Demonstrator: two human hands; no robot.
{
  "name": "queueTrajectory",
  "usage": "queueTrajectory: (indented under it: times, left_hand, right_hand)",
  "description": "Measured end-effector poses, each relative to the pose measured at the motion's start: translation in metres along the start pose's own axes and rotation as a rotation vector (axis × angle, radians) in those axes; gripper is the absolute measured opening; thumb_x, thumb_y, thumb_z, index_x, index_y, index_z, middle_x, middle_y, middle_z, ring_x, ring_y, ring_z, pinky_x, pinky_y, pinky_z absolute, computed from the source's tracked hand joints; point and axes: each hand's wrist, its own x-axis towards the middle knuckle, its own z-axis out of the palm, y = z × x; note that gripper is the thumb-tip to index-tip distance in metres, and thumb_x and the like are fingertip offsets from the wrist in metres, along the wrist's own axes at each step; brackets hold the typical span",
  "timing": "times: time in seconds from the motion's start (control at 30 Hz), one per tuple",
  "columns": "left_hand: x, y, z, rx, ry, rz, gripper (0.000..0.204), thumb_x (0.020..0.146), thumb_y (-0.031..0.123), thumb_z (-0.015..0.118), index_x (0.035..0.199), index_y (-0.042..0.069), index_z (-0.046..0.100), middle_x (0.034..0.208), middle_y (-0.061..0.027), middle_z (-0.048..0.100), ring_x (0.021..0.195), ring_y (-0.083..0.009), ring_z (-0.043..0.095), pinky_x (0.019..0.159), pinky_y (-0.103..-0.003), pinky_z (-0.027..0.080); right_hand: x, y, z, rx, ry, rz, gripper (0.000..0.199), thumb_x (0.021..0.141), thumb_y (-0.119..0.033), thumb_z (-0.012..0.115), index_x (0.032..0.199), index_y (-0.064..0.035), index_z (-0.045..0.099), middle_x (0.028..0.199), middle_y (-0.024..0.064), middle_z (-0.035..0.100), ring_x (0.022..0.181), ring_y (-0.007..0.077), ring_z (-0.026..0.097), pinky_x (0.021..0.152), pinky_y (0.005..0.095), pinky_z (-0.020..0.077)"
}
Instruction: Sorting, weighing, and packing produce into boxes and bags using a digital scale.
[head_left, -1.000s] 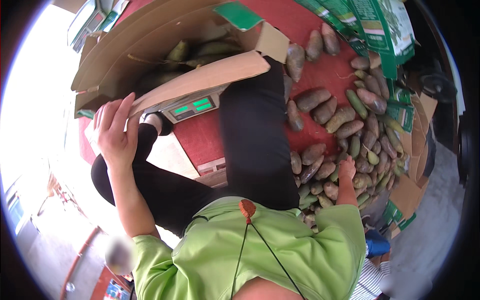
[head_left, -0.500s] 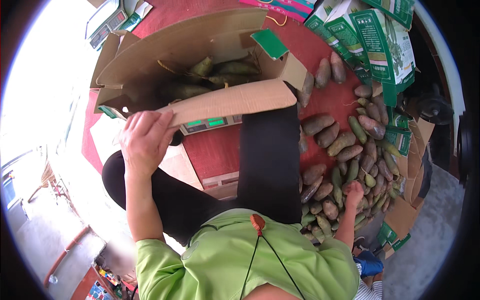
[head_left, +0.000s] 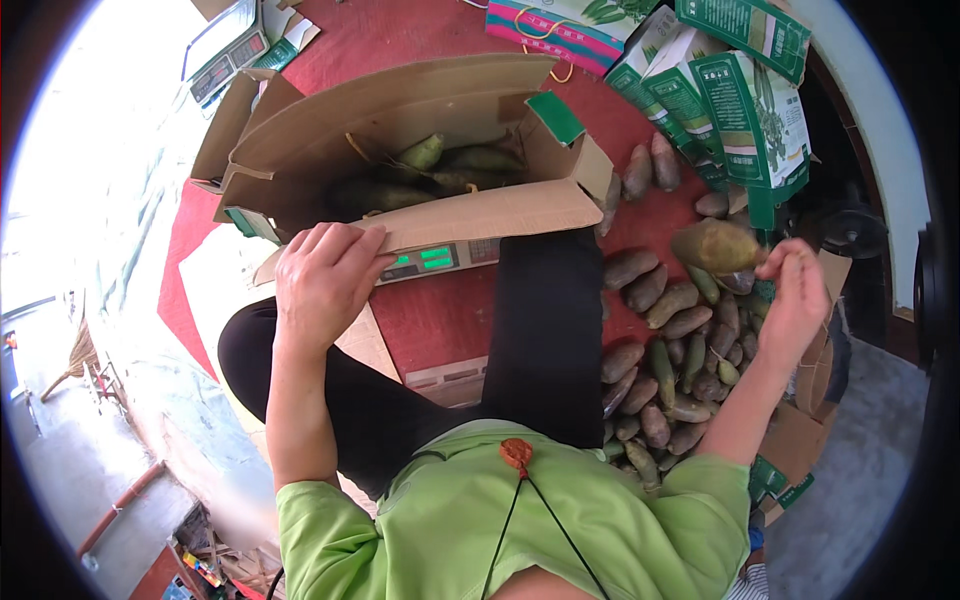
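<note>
Right, in the head view a plump green-brown root vegetable (head_left: 715, 247) was held by one end in the right hand (head_left: 797, 290), its fingers pinched closed, over the heap (head_left: 694, 362) on the red covering (head_left: 435, 332). The front flap (head_left: 490, 215) of the cardboard box (head_left: 390, 105) was gripped by the left hand (head_left: 330, 272), fingers curled over. Green vegetables (head_left: 421, 152) were seen inside; just below, the scale display (head_left: 437, 259) was lit.
</note>
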Motion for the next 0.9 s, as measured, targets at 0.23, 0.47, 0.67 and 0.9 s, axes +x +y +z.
queueTrajectory:
  times: [0.23, 0.47, 0.67, 0.9]
  left_hand:
    - [0.006, -0.002, -0.002, -0.022, 0.044, 0.06, 0.02, 0.07, 0.023, 0.071, 0.085, 0.012, 0.063, 0.072, -0.0018, 0.051, 0.07, -0.021, 0.056, 0.063, -0.035, 0.045]
    - [-0.01, -0.002, 0.003, 0.028, 0.059, 0.077, 0.02, 0.073, 0.029, 0.068, 0.086, 0.015, 0.064, 0.073, -0.0011, 0.05, 0.071, -0.0194, 0.055, 0.065, -0.033, 0.045]
    - [-0.006, -0.001, -0.002, -0.021, 0.059, 0.072, 0.023, 0.074, 0.029, 0.069, 0.091, 0.014, 0.066, 0.077, -0.0001, 0.055, 0.075, -0.019, 0.058, 0.07, -0.033, 0.047]
    - [-0.005, -0.006, -0.007, -0.002, 0.037, 0.022, 0.026, 0.077, 0.03, 0.066, 0.097, 0.013, 0.065, 0.084, -0.0007, 0.058, 0.081, -0.019, 0.059, 0.075, -0.033, 0.047]
  right_hand:
    - [0.053, -0.132, 0.05, 0.418, -0.323, -0.357, 0.02, 0.095, -0.01, 0.047, 0.105, 0.0055, 0.056, 0.091, 0.0084, 0.057, 0.073, 0.0131, 0.054, 0.069, 0.0268, 0.0469]
    - [0.049, -0.138, 0.145, 0.444, -0.385, -0.113, 0.015, 0.094, -0.008, 0.05, 0.099, -0.0002, 0.061, 0.082, 0.002, 0.06, 0.07, 0.0079, 0.055, 0.067, 0.0208, 0.0458]
    - [0.037, -0.11, 0.214, 0.393, -0.528, -0.186, 0.015, 0.092, -0.007, 0.053, 0.101, -0.0003, 0.061, 0.083, 0.003, 0.063, 0.075, 0.0078, 0.058, 0.068, 0.0223, 0.0465]
    - [0.015, -0.101, 0.207, 0.194, -0.639, -0.361, 0.036, 0.084, 0.004, 0.053, 0.119, -0.0027, 0.055, 0.116, 0.0102, 0.058, 0.088, 0.0139, 0.062, 0.073, 0.0251, 0.0486]
